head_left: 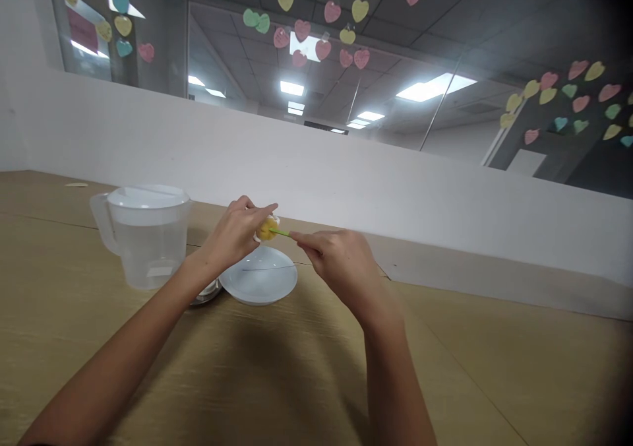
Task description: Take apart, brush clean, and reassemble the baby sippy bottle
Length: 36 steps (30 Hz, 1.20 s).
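Note:
Above a white bowl (pixel 260 284), my left hand (pixel 242 225) is closed on a small round yellow piece with white edges (pixel 268 228); its exact kind is unclear. My right hand (pixel 341 258) pinches a thin green stick (pixel 281 232), whose far end meets the yellow piece. Whether the stick goes into it or only touches it, I cannot tell. The bowl stands on the table under both hands. Partly hidden behind my left forearm is a shiny metal dish (pixel 208 293) with something whitish in it.
A lidded clear plastic pitcher (pixel 151 241) stands left of the bowl, its handle to the left. A small pale flat piece (pixel 76 185) lies at the table's back left. Behind the wooden table (pixel 469 360) rises a white wall (pixel 316 175) below glass with heart-shaped notes.

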Tool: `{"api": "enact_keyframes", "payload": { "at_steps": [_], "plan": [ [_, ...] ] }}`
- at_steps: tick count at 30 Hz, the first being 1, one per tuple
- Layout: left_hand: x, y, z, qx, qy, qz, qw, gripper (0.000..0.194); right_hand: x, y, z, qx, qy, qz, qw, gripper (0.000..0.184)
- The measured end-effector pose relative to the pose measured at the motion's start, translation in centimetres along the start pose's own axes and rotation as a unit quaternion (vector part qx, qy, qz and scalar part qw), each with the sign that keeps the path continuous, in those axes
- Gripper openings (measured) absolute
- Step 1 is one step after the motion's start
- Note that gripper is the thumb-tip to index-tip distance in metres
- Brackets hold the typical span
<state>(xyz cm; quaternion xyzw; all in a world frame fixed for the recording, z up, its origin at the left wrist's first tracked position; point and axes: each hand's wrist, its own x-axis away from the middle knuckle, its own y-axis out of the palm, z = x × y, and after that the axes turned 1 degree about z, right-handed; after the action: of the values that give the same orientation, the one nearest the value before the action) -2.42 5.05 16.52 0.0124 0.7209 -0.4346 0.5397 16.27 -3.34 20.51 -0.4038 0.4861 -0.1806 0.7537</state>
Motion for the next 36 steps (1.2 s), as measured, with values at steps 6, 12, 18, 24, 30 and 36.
{"api": "enact_keyframes", "payload": {
  "at_steps": [6,12,18,24,30,36],
  "plan": [
    [-0.1,0.5,0.8,0.020,0.032,-0.026,0.999,0.064,-1.3,2.0,-0.1,-0.012,-0.025,-0.027,0.999,0.027],
    [-0.2,0.8,-0.1,-0.021,0.016,-0.024,0.999,0.056,-1.3,2.1,0.1,-0.087,-0.017,-0.041,0.995,0.025],
    [0.0,1.3,-1.0,-0.048,0.011,-0.046,0.998,0.049,-0.8,1.2,0.1,-0.147,-0.038,-0.034,0.988,0.027],
    [0.0,1.6,-1.3,-0.049,-0.004,-0.054,0.997,0.054,-0.5,0.7,-0.1,-0.158,-0.062,-0.045,0.984,0.033],
    [-0.1,1.3,-1.4,-0.062,-0.021,-0.069,0.995,0.055,-0.3,0.8,0.1,-0.133,-0.078,-0.067,0.986,0.037],
    [0.0,1.2,-1.3,-0.065,-0.021,-0.072,0.995,0.053,-0.1,0.7,0.2,-0.109,-0.075,-0.084,0.988,0.034]
  ]
}}
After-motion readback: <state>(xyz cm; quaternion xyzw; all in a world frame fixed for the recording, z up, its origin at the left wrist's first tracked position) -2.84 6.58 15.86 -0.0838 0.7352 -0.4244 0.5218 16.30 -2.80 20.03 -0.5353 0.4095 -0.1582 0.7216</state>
